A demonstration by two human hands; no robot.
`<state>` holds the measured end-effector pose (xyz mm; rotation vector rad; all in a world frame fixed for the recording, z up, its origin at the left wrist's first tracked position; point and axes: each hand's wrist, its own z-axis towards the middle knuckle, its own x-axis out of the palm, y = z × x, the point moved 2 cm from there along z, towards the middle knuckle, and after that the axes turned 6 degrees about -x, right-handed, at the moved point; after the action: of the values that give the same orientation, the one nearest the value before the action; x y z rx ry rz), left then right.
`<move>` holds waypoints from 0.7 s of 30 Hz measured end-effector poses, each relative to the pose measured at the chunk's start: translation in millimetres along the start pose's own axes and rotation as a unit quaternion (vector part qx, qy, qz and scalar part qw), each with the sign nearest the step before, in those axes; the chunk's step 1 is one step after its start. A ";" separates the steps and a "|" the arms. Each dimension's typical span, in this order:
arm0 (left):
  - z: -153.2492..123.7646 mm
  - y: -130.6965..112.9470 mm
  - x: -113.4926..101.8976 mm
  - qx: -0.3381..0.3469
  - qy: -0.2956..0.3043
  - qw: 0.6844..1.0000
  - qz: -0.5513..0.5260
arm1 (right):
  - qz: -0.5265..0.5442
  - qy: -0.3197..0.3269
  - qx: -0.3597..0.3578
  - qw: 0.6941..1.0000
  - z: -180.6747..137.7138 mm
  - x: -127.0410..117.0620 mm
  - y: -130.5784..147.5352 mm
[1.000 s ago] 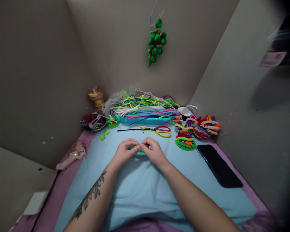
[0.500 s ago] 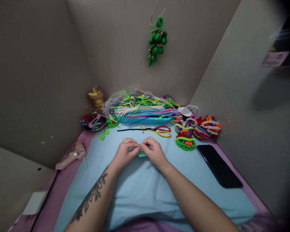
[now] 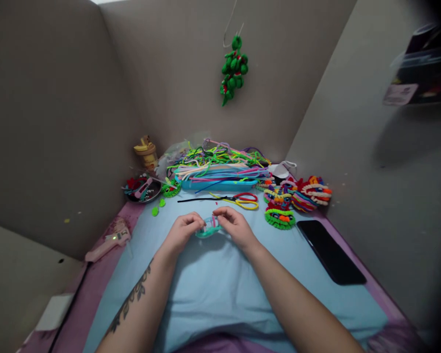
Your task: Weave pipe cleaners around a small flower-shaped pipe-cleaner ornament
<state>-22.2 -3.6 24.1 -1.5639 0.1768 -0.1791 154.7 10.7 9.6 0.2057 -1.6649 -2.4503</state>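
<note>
Between my hands is a small loop-shaped pipe-cleaner piece (image 3: 208,231), teal along its lower rim and light blue above, with a pink strip across it. My left hand (image 3: 185,230) pinches its left end between thumb and fingers. My right hand (image 3: 234,226) has its thumb and fingertips closed on the right side, by the pink strip. Just beyond the hands lie scissors (image 3: 245,200) with red and yellow handles, and a black pipe cleaner (image 3: 194,199) reaches left from them.
A blue tray (image 3: 220,186) heaped with colourful pipe cleaners stands at the back. Finished fuzzy pieces (image 3: 280,218) sit to the right, above a black phone (image 3: 330,252). At left are a metal bowl (image 3: 152,194) and a pink glue gun (image 3: 108,245). A green ornament (image 3: 234,71) hangs on the wall.
My hands have moved slightly apart, the left one going left, so more of the teal loop and its pink strip shows between them. The camera view has shifted a little.
</note>
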 end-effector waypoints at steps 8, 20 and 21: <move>3.1 4.5 0.4 -0.007 0.000 1.000 -0.011 | 0.037 0.031 0.027 0.998 0.1 5.9 1.8; 3.3 -1.9 2.1 -0.015 0.030 0.998 0.051 | 0.023 0.077 0.123 0.989 -1.5 6.3 -1.0; 3.6 -1.9 2.0 -0.016 0.035 0.998 0.051 | 0.024 0.078 0.124 0.989 -1.7 6.0 -1.7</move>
<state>-19.5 -0.5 26.0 -1.5783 0.3155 -0.1507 149.1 8.5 7.3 0.3756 -1.8758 -2.1278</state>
